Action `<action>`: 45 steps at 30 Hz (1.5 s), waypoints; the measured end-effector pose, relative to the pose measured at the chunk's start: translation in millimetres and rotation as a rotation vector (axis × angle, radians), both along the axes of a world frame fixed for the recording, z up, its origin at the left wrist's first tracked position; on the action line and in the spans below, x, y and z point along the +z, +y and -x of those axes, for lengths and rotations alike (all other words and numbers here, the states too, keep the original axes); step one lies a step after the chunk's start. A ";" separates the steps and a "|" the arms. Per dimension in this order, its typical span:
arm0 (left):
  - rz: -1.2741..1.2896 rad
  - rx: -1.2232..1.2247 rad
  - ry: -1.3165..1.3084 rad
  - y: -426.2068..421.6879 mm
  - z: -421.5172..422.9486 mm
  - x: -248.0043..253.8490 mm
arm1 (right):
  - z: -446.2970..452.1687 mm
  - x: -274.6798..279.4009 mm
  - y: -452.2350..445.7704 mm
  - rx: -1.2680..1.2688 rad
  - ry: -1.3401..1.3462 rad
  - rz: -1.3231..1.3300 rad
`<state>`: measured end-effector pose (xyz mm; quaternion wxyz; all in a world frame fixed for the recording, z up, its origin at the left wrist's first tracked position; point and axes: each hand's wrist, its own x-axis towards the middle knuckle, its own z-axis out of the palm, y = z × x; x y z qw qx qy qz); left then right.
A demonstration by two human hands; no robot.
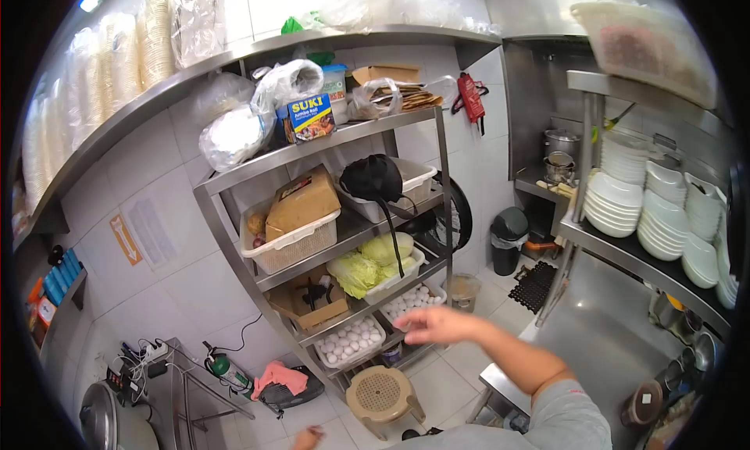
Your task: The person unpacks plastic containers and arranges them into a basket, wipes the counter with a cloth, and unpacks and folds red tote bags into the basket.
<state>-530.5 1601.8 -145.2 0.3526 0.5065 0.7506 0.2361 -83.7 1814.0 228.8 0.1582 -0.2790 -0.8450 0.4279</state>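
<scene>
My right hand reaches out at chest height with its fingers stretched and nothing in them. In view it overlaps the edge of a basket of white eggs on the bottom part of the metal rack; I cannot tell whether it touches. A second basket of eggs stands to its left. Above them sits a white basket with cabbages, a black strap hanging over it. Only a small part of my left hand shows at the bottom edge, near a beige plastic stool; its fingers are mostly hidden.
The metal rack also bears a basket with a brown paper bag, a black cap and an open carton. Stacked white bowls stand on a right-hand shelf. A pink cloth and a black bin are low down.
</scene>
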 end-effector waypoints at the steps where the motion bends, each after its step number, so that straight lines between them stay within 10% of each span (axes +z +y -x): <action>1: -0.016 0.039 0.400 17.3 10.7 48.4 | 0.2 11.0 24.6 0.044 0.102 -0.237; 8: -0.946 -0.338 0.838 214.6 10.4 389.3 | -19.3 159.3 134.5 -0.201 0.151 -0.695; 15: -1.670 0.078 1.065 352.3 -20.8 618.0 | -12.2 314.6 284.2 -0.650 0.454 -1.209; 28: -1.349 0.499 0.821 424.7 -1.8 648.5 | 74.2 571.9 499.8 -0.550 1.401 -0.429; 31: -1.369 0.481 0.800 424.6 -1.3 649.8 | 76.9 583.7 510.2 0.085 1.355 -0.167; 38: -1.432 0.479 0.842 426.3 1.9 646.1 | 67.3 574.3 435.3 0.062 1.402 -0.684; 45: -1.343 0.521 0.706 420.7 -10.8 650.5 | 39.2 622.9 522.6 -0.364 1.289 -0.245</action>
